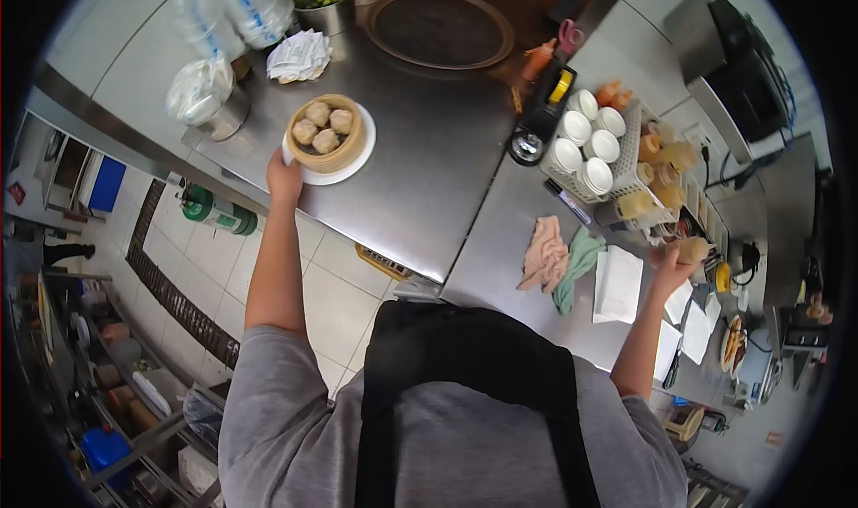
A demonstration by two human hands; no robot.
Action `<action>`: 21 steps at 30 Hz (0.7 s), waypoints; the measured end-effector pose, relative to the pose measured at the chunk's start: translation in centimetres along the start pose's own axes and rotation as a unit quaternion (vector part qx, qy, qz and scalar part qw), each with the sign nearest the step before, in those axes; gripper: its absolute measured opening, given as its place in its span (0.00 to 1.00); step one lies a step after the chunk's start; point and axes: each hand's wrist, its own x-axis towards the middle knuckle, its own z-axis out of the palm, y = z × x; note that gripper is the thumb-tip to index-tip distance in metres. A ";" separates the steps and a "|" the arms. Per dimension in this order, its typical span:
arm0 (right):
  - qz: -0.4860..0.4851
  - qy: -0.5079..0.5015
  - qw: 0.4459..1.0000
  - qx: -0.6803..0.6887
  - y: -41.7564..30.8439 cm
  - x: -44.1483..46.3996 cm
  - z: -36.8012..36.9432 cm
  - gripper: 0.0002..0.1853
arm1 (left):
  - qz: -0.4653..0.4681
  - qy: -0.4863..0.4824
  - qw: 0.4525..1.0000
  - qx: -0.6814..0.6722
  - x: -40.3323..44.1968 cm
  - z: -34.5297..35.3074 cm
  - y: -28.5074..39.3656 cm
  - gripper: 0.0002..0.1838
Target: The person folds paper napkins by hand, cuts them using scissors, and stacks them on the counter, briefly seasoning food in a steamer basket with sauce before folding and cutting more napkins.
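My left hand [285,179] grips the near left rim of a white plate [361,156], its fingers partly hidden by the plate. On that plate stands a round bamboo steamer [332,161] holding several dumplings [327,141]. Plate and steamer are over the left part of the steel counter; whether the plate touches it I cannot tell. Far to the right, my right hand [665,265] is closed around a tan sauce bottle [693,251], beside a basket of similar bottles [666,182].
White cups [575,127] stand in a plastic basket behind a black tape dispenser [542,119]. Pink [543,254] and green cloths [579,267] lie beside white paper [618,285]. A round dark tray [440,27], a metal pot [324,6] and a bag-lined container [214,106] line the back.
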 end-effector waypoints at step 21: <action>-0.320 -0.560 0.647 -0.406 -23.4 -16.1 22.4 0.30 | 0.052 -0.097 0.994 -0.023 -14.8 2.9 9.8 0.28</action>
